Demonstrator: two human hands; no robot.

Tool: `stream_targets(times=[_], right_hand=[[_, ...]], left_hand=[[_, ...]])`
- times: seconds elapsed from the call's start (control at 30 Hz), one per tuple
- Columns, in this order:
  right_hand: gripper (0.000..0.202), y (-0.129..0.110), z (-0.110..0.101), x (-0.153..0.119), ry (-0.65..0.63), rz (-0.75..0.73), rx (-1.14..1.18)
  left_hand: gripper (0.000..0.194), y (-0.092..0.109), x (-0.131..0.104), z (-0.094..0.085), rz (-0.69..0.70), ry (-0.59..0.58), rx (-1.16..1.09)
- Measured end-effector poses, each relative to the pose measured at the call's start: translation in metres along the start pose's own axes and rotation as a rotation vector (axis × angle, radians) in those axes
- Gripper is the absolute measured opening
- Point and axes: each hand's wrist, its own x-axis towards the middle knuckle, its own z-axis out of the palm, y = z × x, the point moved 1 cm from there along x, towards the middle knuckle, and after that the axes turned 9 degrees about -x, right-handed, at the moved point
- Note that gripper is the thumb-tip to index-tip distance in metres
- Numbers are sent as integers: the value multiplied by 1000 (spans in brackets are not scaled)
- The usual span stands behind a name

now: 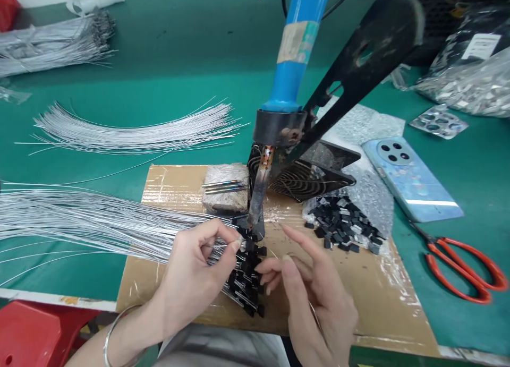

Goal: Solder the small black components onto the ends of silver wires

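The left hand (pixel 199 271) pinches thumb and forefinger together on the tips of thin, silvery wires (pixel 119 218), which sweep in from the left in a loose, gently bowed sheaf. The right hand (pixel 319 298) is half open beside them, fingers bent; whether it grips the fine strand near its fingers cannot be told. Between the hands, small blocky black pieces (pixel 249 300) sit in a row at the wire ends. Above hangs a soldering iron (pixel 305 11), its smooth blue handle clamped to a scuffed black metal arm, its scorched tip pointing down. Around it are a rough pale block (pixel 225 199), a black fan with a ringed grille (pixel 334 178), and a heap of tiny black chips (pixel 346 223) on crinkled bubble wrap (pixel 370 122). Shiny-taped cardboard (pixel 378 308) lies over a smooth green tabletop (pixel 179 85), with a glossy phone (pixel 426 194) and red-handled scissors (pixel 458 262) to the right, and a red plastic stool (pixel 35 335) at lower left.
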Motion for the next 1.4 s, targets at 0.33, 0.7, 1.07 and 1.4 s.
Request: stream_targets(times=[0.33,0.7,1.07,1.4], right_hand=[[13,7,-4,15,-21,-269,-82],[21,-11,1,14,-84,-15,121],[21,-16,-1,21,-70,22,181],[23,-19,-2,25,-57,11,183]], left_hand=[[13,-2,4,2,-9,10,5],[13,8,9,4,32,41,-44],[14,14,12,4,14,65,34],[12,16,13,4,20,84,20]])
